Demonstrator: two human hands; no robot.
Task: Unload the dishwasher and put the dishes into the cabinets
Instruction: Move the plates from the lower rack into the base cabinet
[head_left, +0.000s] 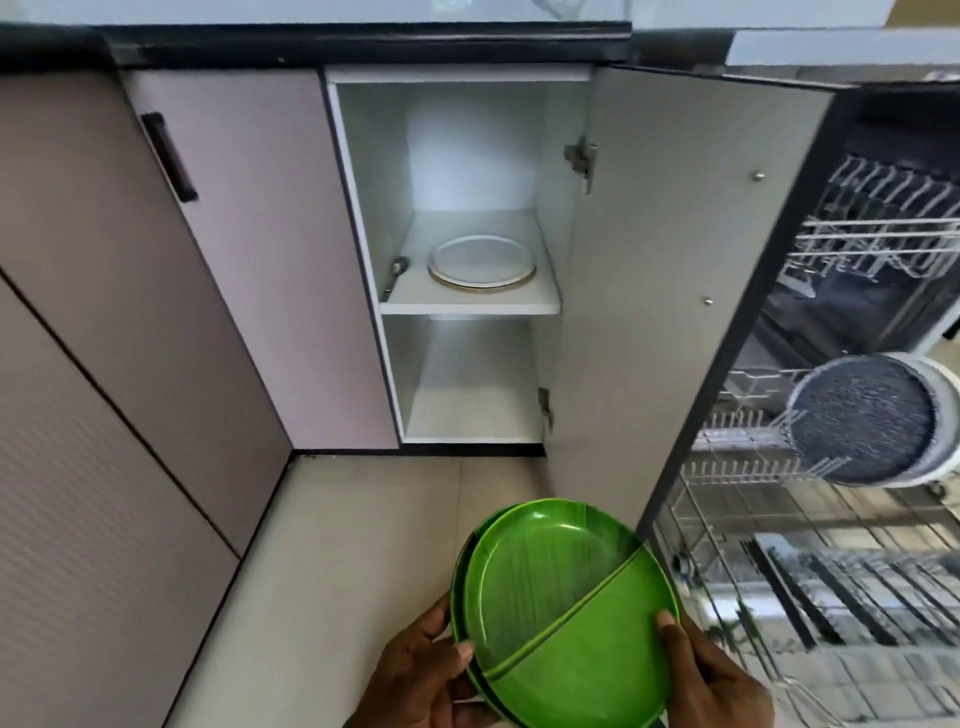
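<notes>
Lower centre of frame: stack of green plates (561, 587), held over the tiled floor (337, 571), in front of the open cabinet (363, 156).

- Left hand (421, 670) grips the stack at its lower-left rim: thumb on top of the upper plate, fingers curled under, out of sight.
- Right hand (711, 680) grips the lower-right rim the same way, thumb tip lying on the rim. The plates sit between the two hands and reach past them toward the upper part of the frame.
- At least two plates show. The lower one shows only as a crescent offset to the left.
- Plates are bright green and glossy, with a leaf-vein pattern. The top plate has two sections, split by a raised ridge.
- Faces are up, roughly level. The ridge runs diagonally from beside the left thumb, lower left, to the rim at the right, upper right.
- The outline reads slightly oval, longer from near rim to far rim. The far rim points toward the cabinet opening.

Surroundings:
- Cabinet, upper centre, has its door (665, 286) swung out to the right.
- A pale round plate (482, 262) lies flat on the shelf (467, 306).
- Right edge of frame: dishwasher racks (753, 467) pulled out. A dark speckled plate (862, 421) stands on edge in them, with a white plate (948, 415) just behind it.
</notes>
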